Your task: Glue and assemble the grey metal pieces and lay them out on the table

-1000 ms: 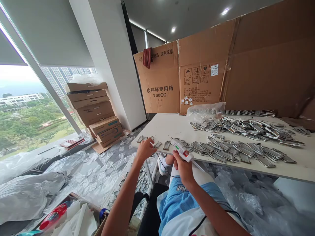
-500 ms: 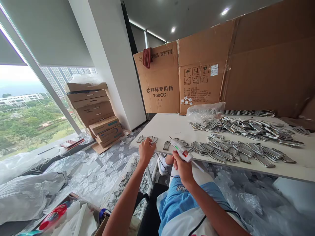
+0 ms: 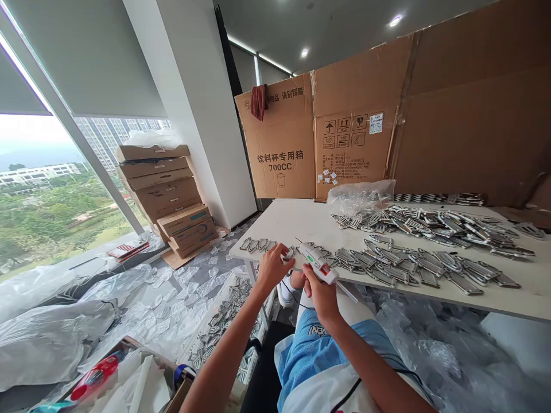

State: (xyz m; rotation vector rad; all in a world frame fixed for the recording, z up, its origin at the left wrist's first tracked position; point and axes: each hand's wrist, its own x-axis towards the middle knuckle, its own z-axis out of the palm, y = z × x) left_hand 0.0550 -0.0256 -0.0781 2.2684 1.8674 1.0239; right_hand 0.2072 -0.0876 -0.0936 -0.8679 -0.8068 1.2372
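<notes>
My right hand [image 3: 321, 289] is wrapped round a white glue gun [image 3: 317, 263] over the front edge of the white table [image 3: 288, 221], its tip pointing up and left. Just left of it, my left hand [image 3: 273, 268] is at the table edge, fingers apart, beside a small metal-framed piece [image 3: 290, 252]. Left of that hand, several similar pieces [image 3: 257, 245] lie in a short row. A pile of such pieces [image 3: 396, 261] spreads to the right of the glue gun.
A larger heap [image 3: 430, 221] and a clear plastic bag [image 3: 361, 197] lie farther back. Tall cardboard [image 3: 357, 115] stands behind the table. A crate of pieces [image 3: 224, 321] is below left. Plastic wrappers [image 3: 172, 304] cover the floor, and a cable hangs under my hands.
My left hand has moved right, away from the row of pieces at the table's left end, and its fingers have spread. My right hand and the glue gun are nearly unmoved.
</notes>
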